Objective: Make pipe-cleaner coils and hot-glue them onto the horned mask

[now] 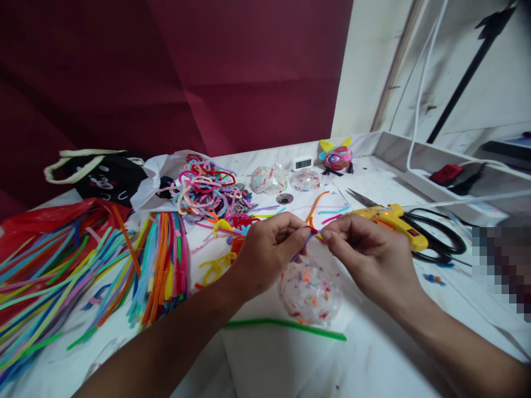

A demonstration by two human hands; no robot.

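Observation:
My left hand (274, 249) is closed, its thumb and finger pinching a short piece of fuzzy pipe cleaner (314, 231) that shows purple, red and yellow. Tip to tip with it, my right hand (369, 249) also pinches the piece at its yellow end. The fingers hide most of it, so I cannot tell whether it is one strand or several joined. Just below both hands sits a clear plastic dome (309, 293) with coloured flecks on it. In front of the dome lies a green pipe cleaner (286, 326).
A yellow glue gun (392, 215) and black-handled scissors (442, 235) lie at right. Bundled pipe cleaners (164, 265) spread over the left side, near a black bag (103, 179). Behind are tangled pipe cleaners (203, 190), another flecked dome (306, 179), a small clock (303, 164) and a horned figure (337, 157).

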